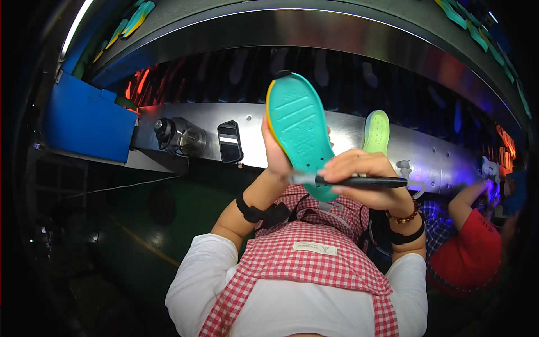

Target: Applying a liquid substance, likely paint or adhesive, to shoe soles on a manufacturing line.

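My left hand (275, 153) grips a teal shoe sole (298, 121) by its left edge, keeping it upright in front of me. A yellow-orange layer runs along the sole's left side, and something black caps its top end. Grooves and small holes mark the face turned to me. My right hand (368, 171) is closed around a black-handled brush (375, 182). The brush's pale tip is blurred and lies across the lower part of the sole; whether it touches cannot be made out. On the metal ledge beyond, a light green sole (377, 130) with small holes stands near my right hand.
Along the metal ledge (259, 137) lie a phone (229, 140) and a clear jug with a dark lid (188, 138). Behind runs a dark slotted line with orange glows. A blue box (87, 115) stands left; a co-worker in a red shirt (469, 253) sits right.
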